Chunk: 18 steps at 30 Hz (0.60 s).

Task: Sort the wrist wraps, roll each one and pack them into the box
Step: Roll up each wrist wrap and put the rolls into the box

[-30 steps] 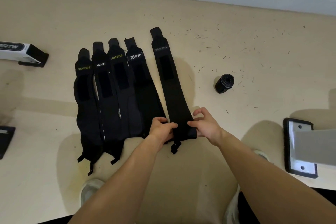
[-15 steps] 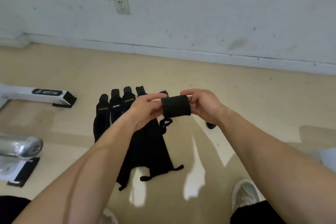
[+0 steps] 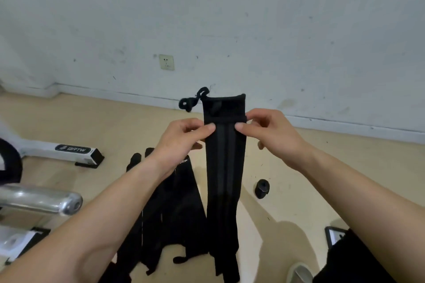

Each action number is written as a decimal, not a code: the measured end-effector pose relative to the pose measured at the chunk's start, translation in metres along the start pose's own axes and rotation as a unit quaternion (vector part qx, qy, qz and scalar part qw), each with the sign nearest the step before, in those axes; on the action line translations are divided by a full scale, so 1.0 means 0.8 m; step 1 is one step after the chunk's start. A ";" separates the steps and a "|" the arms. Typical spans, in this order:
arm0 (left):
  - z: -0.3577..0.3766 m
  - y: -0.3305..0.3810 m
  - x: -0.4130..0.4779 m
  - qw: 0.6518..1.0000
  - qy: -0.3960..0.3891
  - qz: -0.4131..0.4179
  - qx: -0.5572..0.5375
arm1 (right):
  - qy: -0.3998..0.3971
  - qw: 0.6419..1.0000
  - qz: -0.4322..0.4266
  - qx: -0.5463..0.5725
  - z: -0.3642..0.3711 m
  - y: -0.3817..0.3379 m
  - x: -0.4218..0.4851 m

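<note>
Wrist wrap [image 3: 224, 167] now higher, full-length, side edges pinched by fingers of left hand [image 3: 181, 142] and right hand [image 3: 273, 135] (mid-air).

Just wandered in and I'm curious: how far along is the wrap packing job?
Early. One rolled wrap sits on the floor, apparently done. In hand: the left hand and right hand pinch a long wrap near its top, hanging unrolled. Remaining: the flat wraps on the floor need rolling, and no box is in view.

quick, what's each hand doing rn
Left hand: pinching the black wrist wrap near its top.
Right hand: pinching the same wrap's opposite edge.
</note>
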<state>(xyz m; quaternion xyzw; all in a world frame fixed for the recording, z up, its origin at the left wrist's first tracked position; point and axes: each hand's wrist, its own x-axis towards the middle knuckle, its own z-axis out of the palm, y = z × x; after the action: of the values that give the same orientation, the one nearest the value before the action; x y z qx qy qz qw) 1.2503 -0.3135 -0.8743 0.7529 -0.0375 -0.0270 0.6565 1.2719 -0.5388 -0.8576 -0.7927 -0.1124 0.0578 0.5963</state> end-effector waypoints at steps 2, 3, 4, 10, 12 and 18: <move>0.012 -0.004 -0.008 0.998 -0.010 0.013 -0.058 | 0.012 1.000 -0.011 0.020 0.003 0.008 -0.011; 0.018 -0.006 -0.010 0.996 -0.014 0.019 -0.087 | 0.015 0.999 -0.014 0.044 0.007 0.012 -0.016; 0.024 -0.009 -0.012 0.995 -0.017 0.025 -0.100 | 0.014 0.997 -0.012 0.070 0.010 0.017 -0.021; 0.047 0.001 -0.017 0.995 0.021 0.011 -0.093 | 0.035 0.988 -0.009 0.153 0.018 0.016 -0.033; 0.056 0.006 -0.017 0.996 0.029 0.006 -0.084 | 0.061 0.988 -0.021 0.142 0.015 0.013 -0.038; 0.090 0.022 -0.014 0.997 0.048 -0.008 -0.068 | 0.115 0.986 -0.024 0.118 -0.001 0.014 -0.048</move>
<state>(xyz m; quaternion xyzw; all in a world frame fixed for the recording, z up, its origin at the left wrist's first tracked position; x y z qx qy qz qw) 1.2322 -0.3856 -0.8664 0.7073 0.0021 0.0014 0.7069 1.2360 -0.5519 -0.8695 -0.7151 -0.0542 -0.0354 0.6961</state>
